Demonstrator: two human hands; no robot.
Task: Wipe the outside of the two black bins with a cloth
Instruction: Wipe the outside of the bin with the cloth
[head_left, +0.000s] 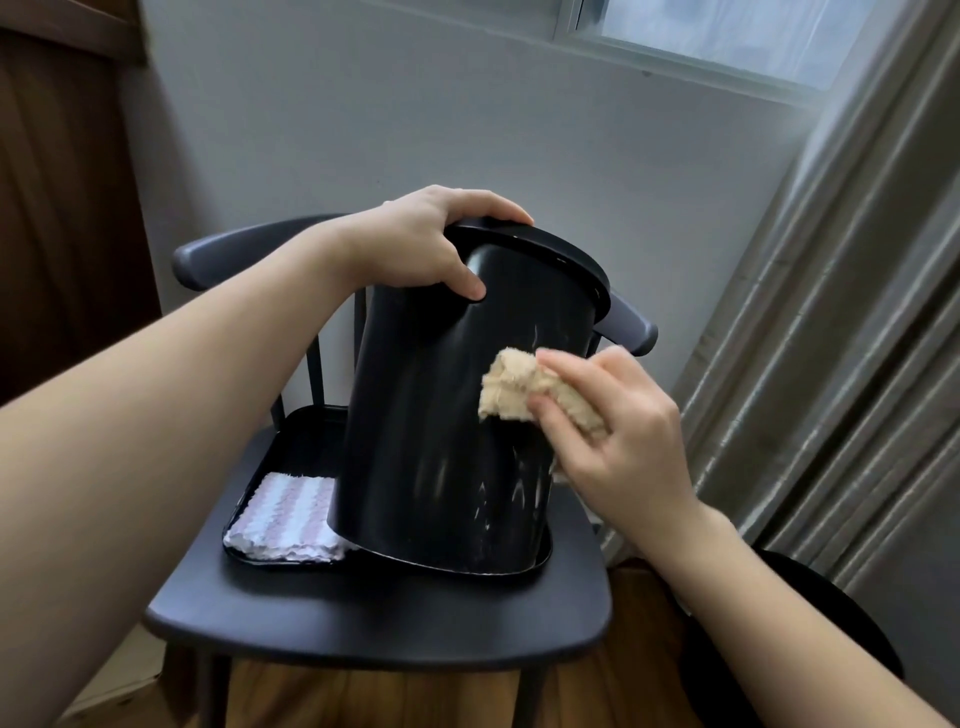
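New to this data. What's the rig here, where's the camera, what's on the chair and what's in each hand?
No robot: a person works bare-handed, filmed by one wide-angle camera worn on the head, looking down at the hands. The left hand grips the top rim of a tilted black bin. The right hand holds a beige cloth against the bin's side. The bin stands in a black tray on a dark chair. A folded striped cloth lies in the tray beside it.

No legible text, label, brand mark, number or sign found on any surface in view, including the black bin (447, 415) and the beige cloth (524, 392).
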